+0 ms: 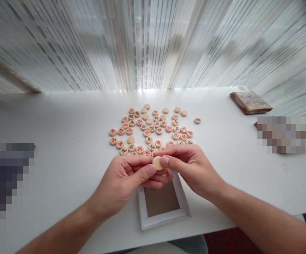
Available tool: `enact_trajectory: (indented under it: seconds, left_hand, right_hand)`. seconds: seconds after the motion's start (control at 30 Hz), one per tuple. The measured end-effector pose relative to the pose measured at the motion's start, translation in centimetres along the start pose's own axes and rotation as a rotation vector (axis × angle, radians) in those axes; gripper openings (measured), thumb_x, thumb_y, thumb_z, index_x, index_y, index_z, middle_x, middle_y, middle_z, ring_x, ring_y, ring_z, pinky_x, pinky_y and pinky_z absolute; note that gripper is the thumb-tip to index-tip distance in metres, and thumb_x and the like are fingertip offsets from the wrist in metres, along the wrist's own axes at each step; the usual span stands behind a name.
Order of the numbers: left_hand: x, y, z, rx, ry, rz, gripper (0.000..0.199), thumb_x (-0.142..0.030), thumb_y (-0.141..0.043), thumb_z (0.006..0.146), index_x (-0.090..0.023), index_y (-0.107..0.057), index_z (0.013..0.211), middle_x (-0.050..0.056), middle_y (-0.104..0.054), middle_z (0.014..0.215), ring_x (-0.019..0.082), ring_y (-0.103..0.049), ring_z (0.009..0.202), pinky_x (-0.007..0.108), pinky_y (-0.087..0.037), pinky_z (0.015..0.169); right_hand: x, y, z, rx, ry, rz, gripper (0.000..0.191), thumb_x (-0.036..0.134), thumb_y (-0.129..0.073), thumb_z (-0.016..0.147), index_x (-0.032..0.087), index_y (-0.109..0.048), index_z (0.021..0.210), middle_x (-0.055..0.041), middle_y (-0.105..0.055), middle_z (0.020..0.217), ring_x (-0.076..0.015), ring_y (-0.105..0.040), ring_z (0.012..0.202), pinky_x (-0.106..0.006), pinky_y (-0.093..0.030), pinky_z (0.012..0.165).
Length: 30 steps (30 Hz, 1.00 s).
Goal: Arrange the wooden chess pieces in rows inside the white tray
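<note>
Head view: from far off I see my left hand [123,178] and right hand [195,167] pinching one plain disc [157,163] between thumbs and fingers. Below the grip is one white tray [166,221], its far end hidden by the hands. Just past the grip lie many marked discs [152,129], red or black, and nine bare ones [131,140]; some are covered, so I can't count them all. Far right sit one brown box [252,102] and a blurred patch [286,134].

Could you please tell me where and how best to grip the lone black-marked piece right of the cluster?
Probably pinch the black-marked piece by opposite sides of its round rim, coming from above: it lies flat, apart from the other pieces.
</note>
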<state>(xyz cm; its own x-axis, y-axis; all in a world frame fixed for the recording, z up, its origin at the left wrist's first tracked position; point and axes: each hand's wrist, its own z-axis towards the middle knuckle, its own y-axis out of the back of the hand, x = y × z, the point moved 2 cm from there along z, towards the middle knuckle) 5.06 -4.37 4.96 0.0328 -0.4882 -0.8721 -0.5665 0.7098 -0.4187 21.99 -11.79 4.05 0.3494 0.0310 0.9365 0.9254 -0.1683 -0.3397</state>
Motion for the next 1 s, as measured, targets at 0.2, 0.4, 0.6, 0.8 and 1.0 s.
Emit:
enact_trajectory:
  seconds: [0.2, 0.4, 0.6, 0.8, 1.0]
  left_hand:
    - [0.01, 0.41, -0.02, 0.009, -0.006, -0.074, 0.022, -0.033, -0.08, 0.098, -0.02, -0.088, 0.113, 0.011, -0.087, 0.101, 0.022, -0.085, 0.09, 0.024, -0.07, 0.079]
    - [0.18, 0.39, 0.11, -0.044, 0.022, -0.027, 0.022, -0.038, -0.083, 0.094, -0.019, -0.09, 0.103, 0.01, -0.087, 0.093, 0.023, -0.085, 0.086, 0.023, -0.071, 0.074]
    - [0.16, 0.24, 0.0, -0.069, 0.034, 0.005, 0.021, -0.036, -0.083, 0.094, -0.019, -0.089, 0.105, 0.01, -0.087, 0.09, 0.023, -0.085, 0.083, 0.025, -0.071, 0.074]
    - [0.39, 0.46, -0.14, -0.083, 0.034, -0.005, 0.022, -0.037, -0.081, 0.096, -0.019, -0.089, 0.106, 0.01, -0.087, 0.093, 0.022, -0.085, 0.08, 0.025, -0.071, 0.073]
    - [0.31, 0.51, -0.26, -0.079, 0.044, -0.016, 0.025, -0.038, -0.081, 0.096, -0.016, -0.089, 0.107, 0.011, -0.087, 0.092, 0.022, -0.085, 0.081, 0.025, -0.07, 0.073]
  right_hand:
    - [0.33, -0.31, -0.06, 0.041, 0.007, 0.053, 0.016, 0.023, -0.091, 0.084, 0.026, -0.089, 0.1, -0.0039, -0.084, 0.086, -0.0114, -0.074, 0.07, -0.019, -0.061, 0.062]
    - [0.08, -0.47, -0.17, 0.008, -0.026, 0.015, 0.023, 0.022, -0.099, 0.073, 0.021, -0.088, 0.093, -0.0035, -0.08, 0.079, -0.0126, -0.071, 0.069, -0.021, -0.06, 0.062]
    - [0.09, -0.56, -0.07, 0.028, -0.048, 0.065, 0.027, 0.022, -0.102, 0.067, 0.022, -0.089, 0.091, -0.004, -0.082, 0.081, -0.0143, -0.071, 0.067, -0.025, -0.061, 0.06]
    - [0.35, -0.33, -0.02, 0.045, -0.024, 0.013, 0.021, 0.026, -0.096, 0.079, 0.023, -0.09, 0.098, -0.0054, -0.082, 0.084, -0.014, -0.072, 0.069, -0.025, -0.062, 0.061]
    - [0.24, 0.01, 0.0, 0.067, -0.035, -0.021, 0.019, 0.029, -0.092, 0.084, 0.022, -0.089, 0.101, -0.0077, -0.084, 0.094, -0.017, -0.076, 0.078, -0.028, -0.065, 0.068]
